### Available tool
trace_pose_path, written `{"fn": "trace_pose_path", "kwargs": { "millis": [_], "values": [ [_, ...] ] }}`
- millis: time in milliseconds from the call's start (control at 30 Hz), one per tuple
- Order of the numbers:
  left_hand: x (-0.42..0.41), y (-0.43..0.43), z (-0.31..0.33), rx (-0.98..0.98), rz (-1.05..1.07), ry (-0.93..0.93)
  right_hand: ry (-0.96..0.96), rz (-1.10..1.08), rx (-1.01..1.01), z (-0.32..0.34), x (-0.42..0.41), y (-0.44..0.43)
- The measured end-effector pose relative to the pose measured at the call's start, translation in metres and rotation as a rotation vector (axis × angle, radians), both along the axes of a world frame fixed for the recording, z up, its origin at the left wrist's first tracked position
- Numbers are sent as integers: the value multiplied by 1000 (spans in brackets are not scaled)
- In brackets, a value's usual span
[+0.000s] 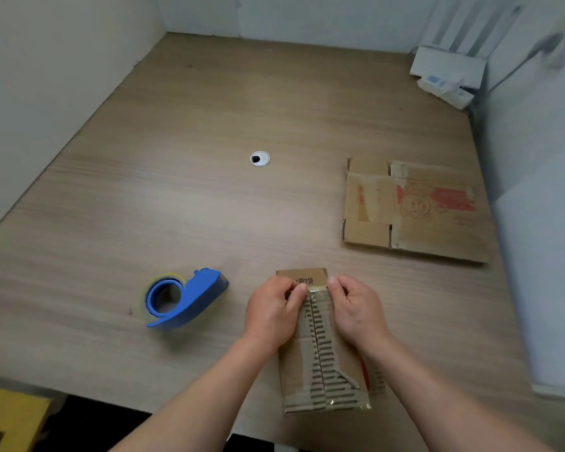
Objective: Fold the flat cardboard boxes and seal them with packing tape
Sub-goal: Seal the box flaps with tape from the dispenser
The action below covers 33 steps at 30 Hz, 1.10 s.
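Yellow and blurred at bottom-left: some object (pixel 10 419) below the tabletop (pixel 144 190) edge, can't tell what it is. Wood-grain tabletop, white walls at left and back. Blue tape dispenser (pixel 190 300) sits on the tabletop near the front edge, left of both hands, nothing touching it; tape roll (pixel 163 296) is loaded in it, cutter end pointing right and away. Grey cable grommet (pixel 259 158) mid-tabletop, well apart from everything else. Then the left hand (pixel 271 313): grip closed, fingers curled, thumb and fingertips pinching the far end of the small cardboard box (pixel 320 370) just left of its centre seam. That box is narrow and lies lengthwise toward the person at near-centre tabletop, near end close to the front edge. Outer paper is torn off along the seam so the corrugation shows, and clear tape glints at both ends. A printed flap (pixel 302 277) sticks out past the fingers at the far end. On the other side the right hand (pixel 356 313) mirrors it: grip pinched on the same far end just right of the seam, thumb close to the other thumb. Forearms bare. Further right and farther back, the flat cardboard box (pixel 411 210) lies unfolded on the tabletop, red cartoon print up, well apart from the hands, right edge near the side wall. Far right corner: white devices (pixel 447 73), blurred.
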<state>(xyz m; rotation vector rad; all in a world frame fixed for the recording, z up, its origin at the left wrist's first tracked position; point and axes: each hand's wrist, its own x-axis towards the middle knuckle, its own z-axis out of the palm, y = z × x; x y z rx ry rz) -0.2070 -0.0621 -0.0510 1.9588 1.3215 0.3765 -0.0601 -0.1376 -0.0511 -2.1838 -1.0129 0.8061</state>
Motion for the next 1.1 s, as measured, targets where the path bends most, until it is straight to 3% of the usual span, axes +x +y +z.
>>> {"fn": "trace_pose_path", "kwargs": {
  "millis": [133, 233, 433, 533, 600, 767, 967, 1100],
  "values": [
    [2, 2, 0, -133, 64, -34, -106, 134, 28, -6, 1, -6],
    [1, 2, -2, -172, 82, -69, -51, 260, 102, -2, 2, -5],
    [7, 12, 2, -276, 89, -78, 52, 95, 55, -4, 2, 12],
    [3, 11, 2, -54, -113, 2, 31, 114, 24, -2, -1, 8],
    [2, 8, 2, -13, -203, 34, 29, 124, 15, -1, -4, 5],
    [11, 18, 10, -136, -162, 155, 176, -92, -61, 1, -6, 5],
    [-24, -2, 3, -387, 200, -178, 312, -154, -17, 3, -21, -30],
    [-35, -30, 6, -515, 263, -255, 376, -221, 10, -6, -46, -48]
  ]
}}
